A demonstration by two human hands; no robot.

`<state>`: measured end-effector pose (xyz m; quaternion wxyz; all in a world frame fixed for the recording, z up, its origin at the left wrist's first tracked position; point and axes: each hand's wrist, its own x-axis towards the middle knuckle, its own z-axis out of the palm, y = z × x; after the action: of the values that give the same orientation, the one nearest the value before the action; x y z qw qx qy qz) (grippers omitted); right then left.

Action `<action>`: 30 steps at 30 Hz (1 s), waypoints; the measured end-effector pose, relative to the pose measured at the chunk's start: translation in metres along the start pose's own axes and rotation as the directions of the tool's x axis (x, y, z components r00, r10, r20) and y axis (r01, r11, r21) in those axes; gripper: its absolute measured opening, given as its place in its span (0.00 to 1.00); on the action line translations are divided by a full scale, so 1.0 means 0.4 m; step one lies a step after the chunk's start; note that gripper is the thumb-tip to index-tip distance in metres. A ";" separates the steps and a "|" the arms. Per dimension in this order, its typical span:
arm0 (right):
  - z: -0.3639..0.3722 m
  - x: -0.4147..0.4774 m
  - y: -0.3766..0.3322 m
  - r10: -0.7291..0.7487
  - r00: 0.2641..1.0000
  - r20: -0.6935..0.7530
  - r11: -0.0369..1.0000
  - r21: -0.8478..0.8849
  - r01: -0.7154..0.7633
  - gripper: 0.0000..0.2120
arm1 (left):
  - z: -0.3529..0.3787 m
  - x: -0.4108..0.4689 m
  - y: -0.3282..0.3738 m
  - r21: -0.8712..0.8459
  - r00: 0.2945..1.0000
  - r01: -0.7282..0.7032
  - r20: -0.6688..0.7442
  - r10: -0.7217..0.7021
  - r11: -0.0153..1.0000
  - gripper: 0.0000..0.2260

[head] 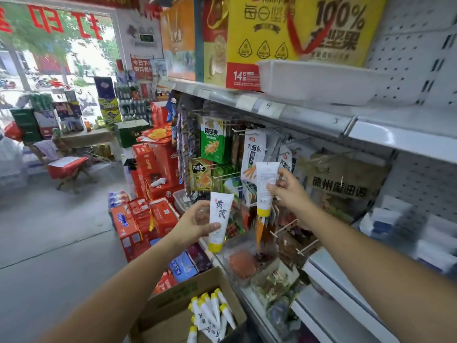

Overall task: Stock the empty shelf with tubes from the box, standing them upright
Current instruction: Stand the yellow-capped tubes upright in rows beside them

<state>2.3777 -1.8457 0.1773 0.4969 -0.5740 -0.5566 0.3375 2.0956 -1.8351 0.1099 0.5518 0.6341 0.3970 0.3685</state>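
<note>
My left hand grips a white tube with a yellow cap, cap pointing down, its printed front facing me. My right hand pinches a second white tube, also cap down, its back label toward me. Both tubes hang in the air in front of the snack pegs. Below, an open cardboard box on the floor holds several more of the same tubes. A white shelf runs above my hands, with a white plastic tray on it.
Yellow and orange gift boxes stand on the upper shelf left of the tray. Snack packets hang on pegs behind the tubes. Red cartons are stacked on the floor at the left. Lower white shelves sit at the right.
</note>
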 end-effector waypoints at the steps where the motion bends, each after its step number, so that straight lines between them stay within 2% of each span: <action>1: -0.017 -0.019 -0.006 -0.012 1.000 -0.018 1.000 -0.028 0.012 0.15 | 0.007 0.004 0.001 0.010 1.000 -0.013 0.019 0.013 1.000 0.21; 4: -0.069 -0.067 -0.020 -0.006 0.998 -0.069 0.996 -0.085 0.000 0.17 | 0.039 0.018 0.011 0.030 0.998 -0.027 0.059 0.025 0.999 0.21; 9: -0.170 -0.155 -0.033 0.024 0.991 -0.130 0.999 -0.025 -0.027 0.16 | 0.143 0.035 0.044 0.042 0.987 -0.068 0.150 0.061 0.997 0.20; 12: -0.241 -0.218 -0.041 0.024 0.982 -0.185 0.998 -0.050 -0.034 0.15 | 0.226 0.040 0.073 0.018 0.975 -0.090 0.203 0.084 0.996 0.22; 21: -0.493 -0.462 -0.082 -0.021 0.936 -0.353 0.990 -0.139 -0.030 0.16 | 0.520 0.004 0.187 -0.032 0.922 -0.157 0.353 0.158 0.987 0.23; 30: -0.724 -0.783 -0.112 -0.016 0.871 -0.490 0.981 -0.175 -0.080 0.20 | 0.854 -0.151 0.289 -0.139 0.855 -0.185 0.465 0.229 0.973 0.23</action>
<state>2.5887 -2.2122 0.2486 0.5589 -0.6944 -0.4327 0.1349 2.3912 -2.0378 0.1823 0.6175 0.7190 0.1611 0.2752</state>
